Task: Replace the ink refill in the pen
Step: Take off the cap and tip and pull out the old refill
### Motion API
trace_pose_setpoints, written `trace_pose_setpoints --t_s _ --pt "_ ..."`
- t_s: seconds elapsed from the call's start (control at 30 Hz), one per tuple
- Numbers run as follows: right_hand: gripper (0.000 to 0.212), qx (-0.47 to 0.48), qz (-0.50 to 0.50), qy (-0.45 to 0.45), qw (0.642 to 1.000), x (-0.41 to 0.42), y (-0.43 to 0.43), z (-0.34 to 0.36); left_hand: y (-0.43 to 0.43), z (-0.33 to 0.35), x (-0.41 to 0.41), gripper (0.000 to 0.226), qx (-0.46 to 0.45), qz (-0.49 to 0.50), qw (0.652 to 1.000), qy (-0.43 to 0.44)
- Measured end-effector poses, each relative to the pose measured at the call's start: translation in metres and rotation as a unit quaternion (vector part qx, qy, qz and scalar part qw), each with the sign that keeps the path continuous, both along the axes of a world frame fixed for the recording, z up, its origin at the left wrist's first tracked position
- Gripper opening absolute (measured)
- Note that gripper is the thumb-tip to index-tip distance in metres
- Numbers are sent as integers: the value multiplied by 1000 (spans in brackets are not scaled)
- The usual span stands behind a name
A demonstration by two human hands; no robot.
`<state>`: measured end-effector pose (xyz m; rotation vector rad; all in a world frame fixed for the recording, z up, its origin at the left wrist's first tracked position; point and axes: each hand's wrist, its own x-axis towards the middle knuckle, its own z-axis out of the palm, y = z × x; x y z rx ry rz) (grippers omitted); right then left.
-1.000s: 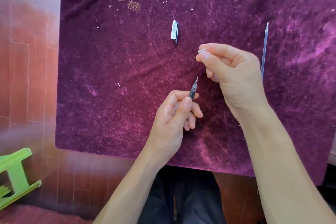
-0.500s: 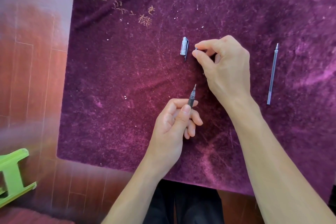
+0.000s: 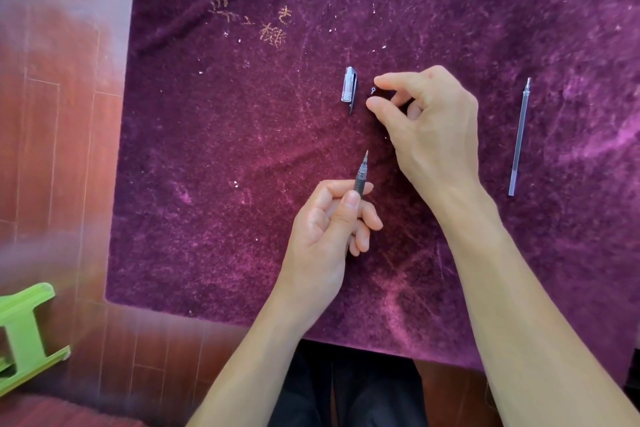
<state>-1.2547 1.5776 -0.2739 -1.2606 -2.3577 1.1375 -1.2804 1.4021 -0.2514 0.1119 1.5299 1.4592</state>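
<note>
Slim dark-grey plastic pen (image 3: 362,173) sits in the left hand (image 3: 322,229), thumb and curled fingers gripping the barrel, with the metal tip pointing away from the person over the middle of the fuzzy purple cloth (image 3: 225,149). Right hand (image 3: 433,125) is just beyond the tip, with thumb and index finger parted around a tiny silvery piece (image 3: 372,91) lying on the cloth; contact can't be made out. Clear pen cap with dark clip (image 3: 349,89) lies just left of that piece. Long translucent ink refill tube (image 3: 518,137) lies well off to the right, roughly parallel to the cap. Reddish wooden floor (image 3: 52,114) to the left, lime-green plastic stool (image 3: 27,333) in the lower-left corner.
</note>
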Motion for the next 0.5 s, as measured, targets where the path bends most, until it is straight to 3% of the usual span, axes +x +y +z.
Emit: trace_pose_setpoints --t_s 0.23,0.5 --pt "18 -57 -58 59 995 30 -18 19 -2 3 2 24 -4 -7 1000 9" --pt "14 -313 -59 128 939 80 -51 22 -4 7 14 22 -1 -34 999 16"
